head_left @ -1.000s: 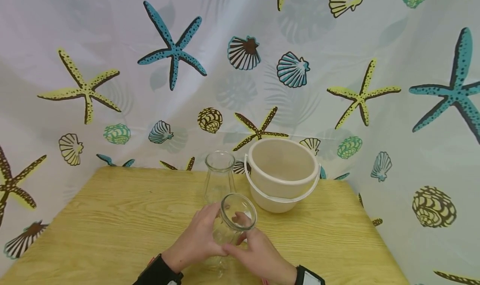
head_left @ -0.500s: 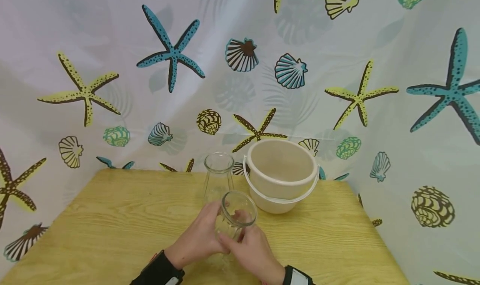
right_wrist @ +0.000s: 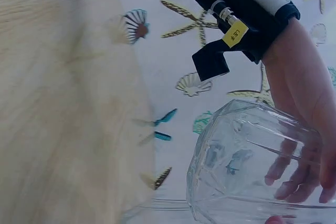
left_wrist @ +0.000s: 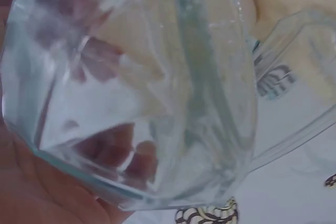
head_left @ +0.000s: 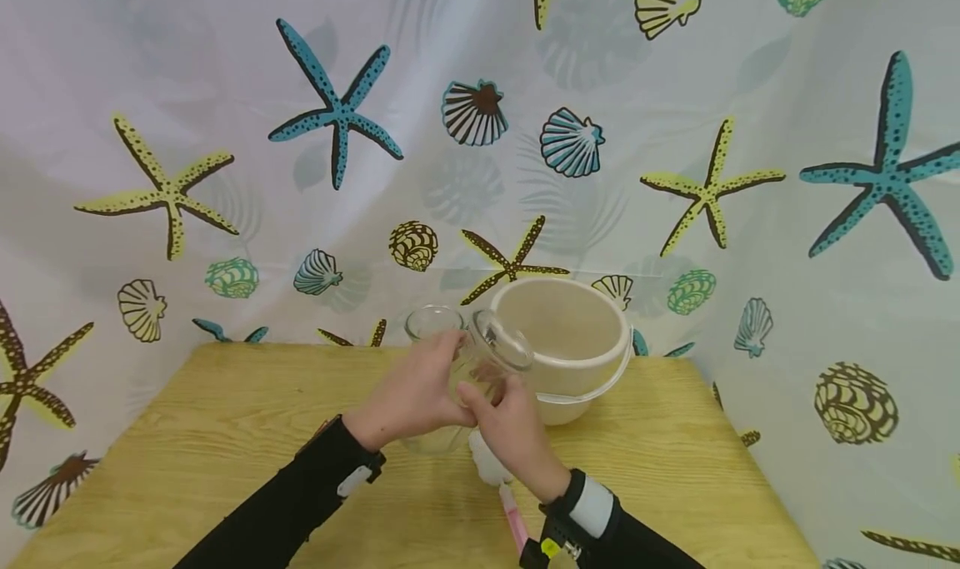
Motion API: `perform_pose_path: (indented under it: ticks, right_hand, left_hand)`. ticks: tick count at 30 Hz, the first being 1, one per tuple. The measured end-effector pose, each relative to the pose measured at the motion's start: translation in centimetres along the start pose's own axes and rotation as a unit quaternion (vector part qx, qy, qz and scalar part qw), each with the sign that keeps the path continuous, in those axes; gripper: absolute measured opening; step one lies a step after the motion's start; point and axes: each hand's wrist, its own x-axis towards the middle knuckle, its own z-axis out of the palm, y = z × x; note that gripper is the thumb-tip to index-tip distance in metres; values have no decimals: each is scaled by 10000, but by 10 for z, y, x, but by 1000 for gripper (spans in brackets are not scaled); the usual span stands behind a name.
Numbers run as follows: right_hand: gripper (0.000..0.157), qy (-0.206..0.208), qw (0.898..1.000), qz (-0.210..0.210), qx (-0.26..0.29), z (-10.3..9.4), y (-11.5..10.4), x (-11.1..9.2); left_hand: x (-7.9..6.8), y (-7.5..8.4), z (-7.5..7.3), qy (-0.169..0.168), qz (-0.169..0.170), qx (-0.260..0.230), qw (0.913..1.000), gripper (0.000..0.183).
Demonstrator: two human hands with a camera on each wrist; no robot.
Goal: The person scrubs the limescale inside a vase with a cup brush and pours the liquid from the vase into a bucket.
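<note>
Both hands hold a clear faceted glass vase [head_left: 501,342] above the table, its mouth tilted to the right in front of the beige bucket [head_left: 581,377]. My left hand [head_left: 420,386] grips the vase's left side. On the other side my right hand [head_left: 517,431] holds it lower down, fingers curled round the glass. The right wrist view shows those fingers through the wall of the vase [right_wrist: 236,156]. Behind the left hand stands a second glass vase [head_left: 432,317], partly hidden. A brush with a white sponge head [head_left: 489,461] and pink handle lies below the right hand.
The bucket has a white carrying handle [head_left: 592,392] hanging at its front. Light wood covers the tabletop [head_left: 247,436]. A white curtain [head_left: 225,52] printed with starfish and shells rises at the back and sides.
Both hands have lifted the vase up and forward, closer to the bucket, and its mouth leans more to the right. The sponge brush underneath has come into sight.
</note>
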Motion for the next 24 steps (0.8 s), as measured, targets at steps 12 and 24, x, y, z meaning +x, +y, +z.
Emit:
perform_pose_path:
  ticks: [12,24]
  right_hand:
    - [38,204,9757,704,2065,-10,-9,41]
    - [48,200,9228,1550,3521,-9,-16,54]
  left_hand:
    - [41,17,-37,-233,-116,548,9982,87]
    - [50,30,-44,265,-19,2252,9739,87]
